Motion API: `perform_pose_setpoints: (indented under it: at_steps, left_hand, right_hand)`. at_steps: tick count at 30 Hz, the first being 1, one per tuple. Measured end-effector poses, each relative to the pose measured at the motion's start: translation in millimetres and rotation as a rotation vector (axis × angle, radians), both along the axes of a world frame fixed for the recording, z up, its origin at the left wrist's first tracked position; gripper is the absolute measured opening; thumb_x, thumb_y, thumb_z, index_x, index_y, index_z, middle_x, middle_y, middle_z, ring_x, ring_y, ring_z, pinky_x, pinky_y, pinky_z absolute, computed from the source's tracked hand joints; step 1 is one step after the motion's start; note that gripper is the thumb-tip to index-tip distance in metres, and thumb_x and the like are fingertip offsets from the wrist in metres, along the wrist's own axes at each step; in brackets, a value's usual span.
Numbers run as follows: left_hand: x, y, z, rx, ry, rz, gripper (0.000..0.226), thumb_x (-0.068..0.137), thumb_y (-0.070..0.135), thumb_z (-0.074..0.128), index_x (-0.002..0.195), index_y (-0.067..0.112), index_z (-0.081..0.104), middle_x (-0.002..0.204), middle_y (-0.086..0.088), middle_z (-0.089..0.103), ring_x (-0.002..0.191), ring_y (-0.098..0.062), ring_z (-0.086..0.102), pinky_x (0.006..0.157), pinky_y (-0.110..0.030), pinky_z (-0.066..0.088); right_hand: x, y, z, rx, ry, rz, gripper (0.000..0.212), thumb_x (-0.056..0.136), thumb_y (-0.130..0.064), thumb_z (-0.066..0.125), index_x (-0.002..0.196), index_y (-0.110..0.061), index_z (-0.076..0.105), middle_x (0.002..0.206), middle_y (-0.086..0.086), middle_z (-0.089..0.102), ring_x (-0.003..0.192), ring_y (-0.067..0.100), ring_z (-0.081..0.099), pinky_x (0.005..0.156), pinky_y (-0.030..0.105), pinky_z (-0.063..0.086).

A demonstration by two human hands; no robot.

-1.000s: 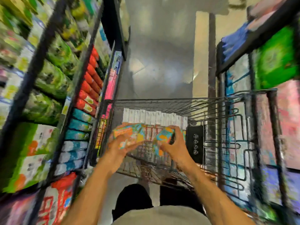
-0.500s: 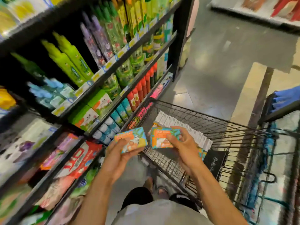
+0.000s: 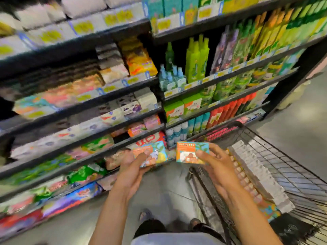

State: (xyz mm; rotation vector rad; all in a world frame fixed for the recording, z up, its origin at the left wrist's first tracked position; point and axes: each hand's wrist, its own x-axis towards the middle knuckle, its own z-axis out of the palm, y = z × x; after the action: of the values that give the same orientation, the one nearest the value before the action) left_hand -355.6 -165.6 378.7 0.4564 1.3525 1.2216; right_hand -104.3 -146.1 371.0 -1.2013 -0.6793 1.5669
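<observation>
My left hand [image 3: 132, 168] holds a small orange-and-teal box [image 3: 154, 153], thumb across its front. A second box of the same kind [image 3: 189, 152] sits in my right hand [image 3: 217, 165], held by its right end with fingers curled round it. Both boxes are in front of me at about waist height, side by side and a little apart, facing the store shelves. The right box hangs just left of the wire shopping cart [image 3: 276, 156].
Black store shelves [image 3: 109, 96] fill the left and top, packed with packets, green bottles [image 3: 196, 59] and red tubes [image 3: 228, 110]. The cart at right holds rows of white boxes [image 3: 256, 170] and orange-teal boxes [image 3: 247, 188]. Grey floor [image 3: 297, 131] lies beyond; my feet stand below.
My view has swung left from the cart to the shelves. Both hands have lifted the two boxes out of the cart and now hold them toward the shelves.
</observation>
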Motion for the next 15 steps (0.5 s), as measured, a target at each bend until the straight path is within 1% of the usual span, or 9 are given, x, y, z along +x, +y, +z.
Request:
perform_pose_setpoints:
  at_steps: [3,5,6,8,9,10,11,13,15]
  left_hand:
    - [-53,-19,11,0.045,0.057,0.027,0.026,0.09,0.006,0.067,0.116,0.006,0.067,0.106,-0.013,0.077,0.089,-0.02,0.073,0.076,-0.038,0.061]
    - [-93,-32,18,0.067,0.055,0.067,0.031,0.087,0.006,0.07,0.117,0.008,0.066,0.11,-0.015,0.076,0.086,-0.019,0.074,0.068,-0.031,0.061]
    - [-114,-38,22,0.074,0.052,0.087,0.035,0.084,0.009,0.072,0.118,0.008,0.065,0.112,-0.015,0.076,0.088,-0.02,0.075,0.066,-0.031,0.062]
    - [-157,-52,31,0.068,0.027,0.108,0.049,0.076,0.017,0.076,0.122,0.005,0.064,0.118,-0.017,0.074,0.105,-0.032,0.073,0.086,-0.05,0.061]
    - [-177,-59,34,0.067,0.022,0.114,0.053,0.075,0.02,0.076,0.124,0.005,0.064,0.119,-0.017,0.074,0.111,-0.036,0.071,0.095,-0.058,0.055]
    - [-198,-66,37,0.067,0.024,0.124,0.054,0.075,0.021,0.077,0.125,0.005,0.064,0.118,-0.016,0.075,0.109,-0.034,0.072,0.097,-0.061,0.053]
    - [-220,-72,40,0.068,0.039,0.131,0.052,0.075,0.023,0.077,0.123,0.007,0.065,0.115,-0.014,0.076,0.102,-0.029,0.074,0.092,-0.057,0.055]
    - [-259,-82,44,0.083,0.072,0.145,0.046,0.075,0.022,0.077,0.118,0.01,0.068,0.113,-0.015,0.076,0.095,-0.026,0.076,0.082,-0.05,0.06]
    - [-294,-91,49,0.094,0.112,0.153,0.042,0.075,0.021,0.08,0.115,0.01,0.07,0.114,-0.015,0.076,0.105,-0.032,0.073,0.095,-0.057,0.056]
  right_hand:
    - [-54,2,9,0.02,-0.006,0.07,0.027,0.088,0.003,0.071,0.114,-0.003,0.07,0.108,0.017,0.077,0.088,0.022,0.073,0.075,0.025,0.06]
    - [-94,1,18,0.026,0.002,0.114,0.031,0.087,0.001,0.072,0.117,0.002,0.069,0.11,0.02,0.077,0.09,0.025,0.072,0.075,0.026,0.061]
    - [-116,0,23,0.027,0.006,0.136,0.032,0.086,0.0,0.072,0.118,0.004,0.068,0.107,0.019,0.077,0.088,0.024,0.073,0.074,0.027,0.061]
    - [-159,-4,31,0.043,-0.014,0.169,0.031,0.088,-0.001,0.073,0.117,0.005,0.068,0.099,0.014,0.078,0.086,0.024,0.073,0.075,0.031,0.059]
    - [-180,-6,33,0.051,-0.026,0.182,0.03,0.089,-0.002,0.074,0.118,0.004,0.067,0.097,0.012,0.078,0.088,0.026,0.072,0.078,0.036,0.056]
    - [-201,-9,34,0.052,-0.032,0.191,0.031,0.089,-0.004,0.074,0.119,0.003,0.067,0.098,0.013,0.078,0.091,0.028,0.071,0.082,0.04,0.053]
    - [-221,-12,34,0.053,-0.033,0.201,0.032,0.09,-0.005,0.074,0.12,0.002,0.066,0.101,0.014,0.078,0.093,0.028,0.071,0.084,0.041,0.052]
    - [-261,-16,35,0.056,-0.016,0.218,0.035,0.09,-0.006,0.074,0.123,0.002,0.065,0.106,0.016,0.078,0.091,0.024,0.073,0.08,0.034,0.058]
    - [-296,-21,39,0.056,-0.01,0.238,0.034,0.091,-0.005,0.073,0.123,0.003,0.064,0.107,0.018,0.077,0.088,0.023,0.075,0.07,0.028,0.06]
